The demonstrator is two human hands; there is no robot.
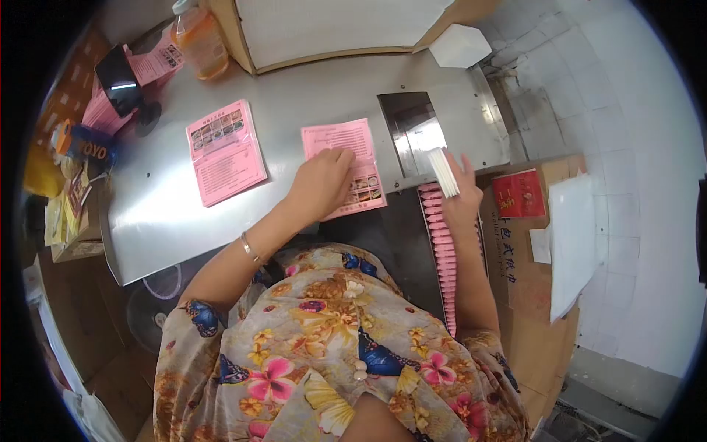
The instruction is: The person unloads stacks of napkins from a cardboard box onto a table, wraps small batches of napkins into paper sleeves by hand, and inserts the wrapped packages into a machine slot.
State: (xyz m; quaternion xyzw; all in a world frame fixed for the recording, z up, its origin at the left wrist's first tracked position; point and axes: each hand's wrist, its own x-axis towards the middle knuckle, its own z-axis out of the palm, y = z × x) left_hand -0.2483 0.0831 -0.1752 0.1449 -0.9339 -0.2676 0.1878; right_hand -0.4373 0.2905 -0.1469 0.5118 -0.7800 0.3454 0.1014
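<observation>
My left hand (321, 180) lies over a pink printed leaflet (364, 166) with small food pictures, its fingers bent and closed on the paper. The leaflet's lower end reaches the front edge of the metal counter (272, 107). A thin white stack (444, 173), with layered edges like cards or folded paper, is gripped in my right hand (462, 193). That hand is above a long narrow box with a row of pink folded pieces (444, 258). To the left, a pile of pink leaflets (226, 153) rests on the counter.
A dark rectangular opening (412, 125) sits in the counter. An orange-liquid bottle (200, 40), a black phone-like object (118, 81) and crumpled pink paper (158, 62) stand back left. Cardboard (519, 280) with a red packet (519, 194) is right, beside the tiled wall (626, 147).
</observation>
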